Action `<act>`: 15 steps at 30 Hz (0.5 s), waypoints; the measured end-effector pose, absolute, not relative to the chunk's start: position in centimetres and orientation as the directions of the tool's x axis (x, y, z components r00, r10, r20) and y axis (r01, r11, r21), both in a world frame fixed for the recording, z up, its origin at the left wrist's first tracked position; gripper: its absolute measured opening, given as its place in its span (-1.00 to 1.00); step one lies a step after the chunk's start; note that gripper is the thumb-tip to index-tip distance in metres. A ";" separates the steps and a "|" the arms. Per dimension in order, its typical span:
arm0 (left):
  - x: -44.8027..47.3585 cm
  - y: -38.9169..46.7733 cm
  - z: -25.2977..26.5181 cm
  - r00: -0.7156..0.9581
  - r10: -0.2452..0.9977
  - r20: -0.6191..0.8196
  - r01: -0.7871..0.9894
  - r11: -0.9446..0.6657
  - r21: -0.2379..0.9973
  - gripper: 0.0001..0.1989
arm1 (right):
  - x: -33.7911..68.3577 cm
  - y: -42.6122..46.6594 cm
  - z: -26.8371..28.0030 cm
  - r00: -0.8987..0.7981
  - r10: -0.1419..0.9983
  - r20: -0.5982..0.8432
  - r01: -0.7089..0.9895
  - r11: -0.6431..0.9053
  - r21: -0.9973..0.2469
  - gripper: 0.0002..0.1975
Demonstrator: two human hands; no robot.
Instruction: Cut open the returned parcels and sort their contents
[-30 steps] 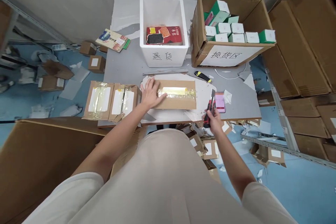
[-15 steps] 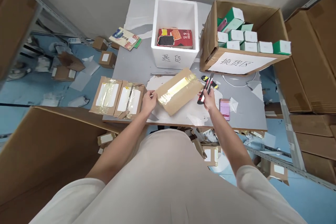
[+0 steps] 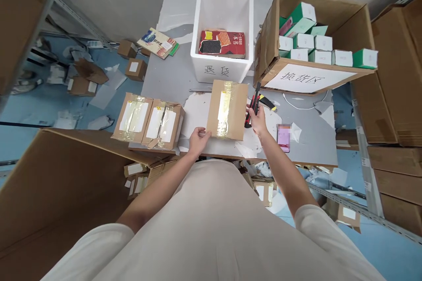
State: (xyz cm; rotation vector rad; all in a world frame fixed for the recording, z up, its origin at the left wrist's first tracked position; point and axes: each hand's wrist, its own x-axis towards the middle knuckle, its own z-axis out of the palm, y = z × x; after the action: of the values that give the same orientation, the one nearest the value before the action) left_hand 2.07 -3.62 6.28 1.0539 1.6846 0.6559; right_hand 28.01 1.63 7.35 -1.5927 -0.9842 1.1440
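Note:
A taped cardboard box [image 3: 235,112] with a white label under shiny clear tape is in front of me, its sides nearly square to the table edge. My left hand [image 3: 199,140] grips its lower left corner, fingers bent against the cardboard. In my right hand [image 3: 258,119] is a red and black utility knife [image 3: 253,107], its tip pointing away from me, close to the box's right side. Behind that knife lies a yellow and black utility knife [image 3: 267,102] on the table.
Two taped boxes [image 3: 133,116] stand at the table's left. Behind are a white foam bin [image 3: 195,30] with books and a large carton [image 3: 265,48] of green-and-white boxes. A phone [image 3: 283,139] lies at right; another book [image 3: 157,43] lies back left.
The box has turned from slanted to nearly straight and shifted right. My left hand has moved right and slightly toward me with it. The right hand still holds the knife.

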 end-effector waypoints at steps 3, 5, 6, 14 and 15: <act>2.4 -1.6 7.1 -0.071 0.939 -0.336 0.542 0.319 0.777 -0.45 | 27.8 -1.5 7.6 0.302 0.912 -0.277 0.028 -0.299 -0.954 -0.58; 3.2 0.9 7.9 0.018 0.967 -0.254 0.641 0.184 0.745 -0.38 | 27.5 -4.3 7.7 0.335 0.880 -0.337 -0.054 -0.339 -0.939 -0.55; 3.7 2.5 8.4 0.071 0.976 -0.205 0.675 0.104 0.730 -0.38 | 27.3 -5.7 7.7 0.349 0.857 -0.380 -0.114 -0.364 -0.924 -0.55; 6.6 16.8 8.3 0.420 0.906 -0.050 0.690 -0.283 0.666 -0.28 | 23.6 -13.1 6.2 0.269 0.690 -0.672 -0.610 -0.418 -0.673 -0.46; 6.6 17.8 7.9 0.440 0.894 -0.084 0.690 -0.277 0.668 -0.29 | 23.2 -13.2 5.9 0.270 0.697 -0.664 -0.624 -0.398 -0.672 -0.44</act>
State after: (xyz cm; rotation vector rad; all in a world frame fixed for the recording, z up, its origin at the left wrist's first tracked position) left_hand 6.64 17.75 7.89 2.0543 1.3250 0.4102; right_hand 23.22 -13.15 5.94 -1.3718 -0.0745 1.4293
